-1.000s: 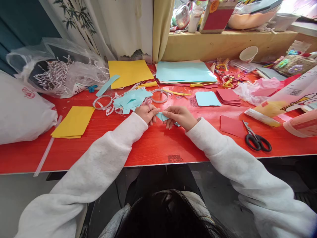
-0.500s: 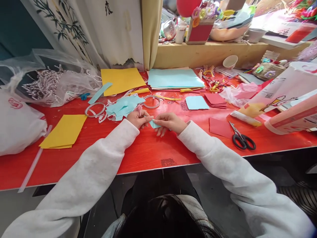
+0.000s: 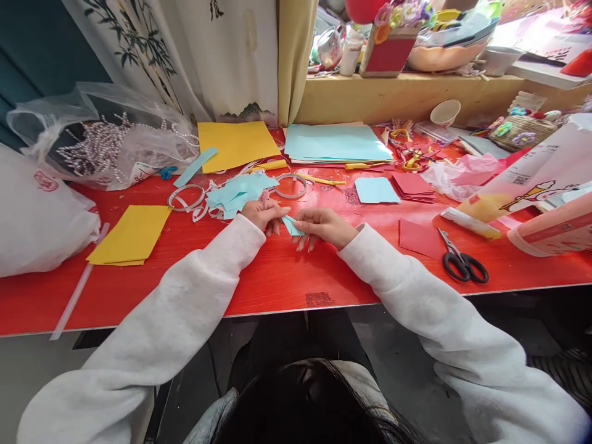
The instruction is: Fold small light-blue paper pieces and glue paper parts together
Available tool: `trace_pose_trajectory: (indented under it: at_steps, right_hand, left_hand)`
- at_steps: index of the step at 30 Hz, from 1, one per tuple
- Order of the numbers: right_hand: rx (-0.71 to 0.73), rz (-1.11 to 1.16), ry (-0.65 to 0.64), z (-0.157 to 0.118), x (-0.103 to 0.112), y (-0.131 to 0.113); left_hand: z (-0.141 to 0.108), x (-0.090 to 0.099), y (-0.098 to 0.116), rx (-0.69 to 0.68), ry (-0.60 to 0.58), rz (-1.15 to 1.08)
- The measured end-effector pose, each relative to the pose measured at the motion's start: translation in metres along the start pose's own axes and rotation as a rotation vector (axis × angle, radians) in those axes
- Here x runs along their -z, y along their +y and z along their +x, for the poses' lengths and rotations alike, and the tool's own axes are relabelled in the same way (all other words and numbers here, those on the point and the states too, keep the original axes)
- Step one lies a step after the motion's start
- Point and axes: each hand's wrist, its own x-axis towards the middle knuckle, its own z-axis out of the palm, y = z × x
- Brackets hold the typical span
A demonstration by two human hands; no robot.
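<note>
A small folded light-blue paper (image 3: 292, 226) is held between my two hands, above the red table (image 3: 277, 277). My left hand (image 3: 263, 214) pinches its upper left end between thumb and finger. On the other side, my right hand (image 3: 326, 227) grips the paper's right edge, its lower fingers partly spread beneath. Light-blue scraps (image 3: 238, 192) lie just behind my left hand. A square light-blue sheet (image 3: 377, 190) rests behind my right hand, beside a stack of dark red squares (image 3: 413, 186).
Black-handled scissors (image 3: 464, 262) lie at the right by a red sheet (image 3: 420, 238). Yellow sheets (image 3: 132, 234) and a white bag (image 3: 44, 213) are at the left. Tape rings (image 3: 186, 197), larger sheets and a glue stick (image 3: 470, 223) stand around the back and right.
The view has shifted slightly, so the whole scene sits further right. The folded paper has tilted, and my fingers have moved a little apart on it.
</note>
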Motion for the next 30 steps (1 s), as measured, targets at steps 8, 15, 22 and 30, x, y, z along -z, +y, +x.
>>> trace_pose_trajectory:
  at_steps: [8, 15, 22, 30]
  right_hand:
    - [-0.058, -0.008, -0.027, -0.001, -0.002, -0.003]
    - [0.167, 0.044, 0.278, 0.006, 0.006, 0.006]
    - [0.226, 0.117, 0.252, 0.008, 0.003, 0.010]
    - [0.149, 0.087, 0.175, 0.003, -0.008, 0.003]
  left_hand:
    - [0.004, 0.001, -0.003, 0.004, 0.025, 0.084]
    - [0.005, -0.003, -0.008, -0.092, -0.026, 0.147]
    - [-0.001, -0.005, -0.007, -0.239, -0.011, 0.153]
    - [0.002, -0.002, -0.015, -0.255, -0.078, 0.273]
